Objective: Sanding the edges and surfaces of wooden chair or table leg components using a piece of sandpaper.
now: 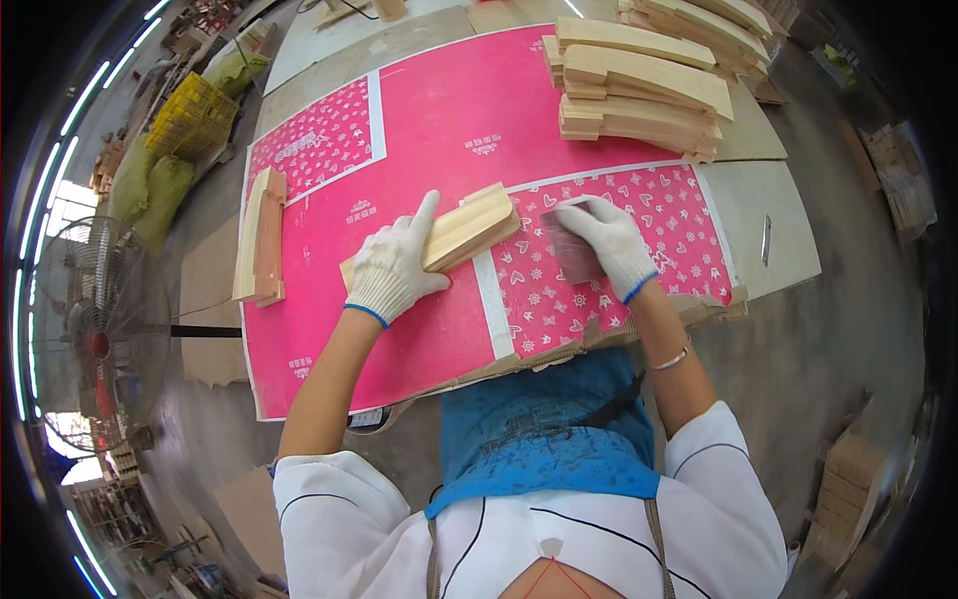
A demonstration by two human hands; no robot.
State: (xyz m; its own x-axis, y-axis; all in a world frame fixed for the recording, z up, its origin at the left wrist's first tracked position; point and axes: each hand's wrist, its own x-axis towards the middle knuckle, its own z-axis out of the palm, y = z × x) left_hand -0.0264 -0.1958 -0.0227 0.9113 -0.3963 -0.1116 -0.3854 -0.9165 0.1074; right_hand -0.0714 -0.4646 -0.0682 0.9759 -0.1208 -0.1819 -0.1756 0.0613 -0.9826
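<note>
"Pink printed sheeting lies underneath; where is the pale, smooth-looking wooden piece with a rounded end?"

"Beneath the white knit-gloved left hand, which clasps it; its long axis runs from near left to far right."

"And the white knit-gloved right hand?"

"Apart, just right of the rounded end, gripping a flat brown slab, texture blurred."

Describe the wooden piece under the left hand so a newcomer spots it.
Find the middle of the pink-covered table. A pale wooden piece lies slanting there, under the gloved left hand. Unlike the wooden stack at upper right or the wood at left, a hand grips it.
</note>
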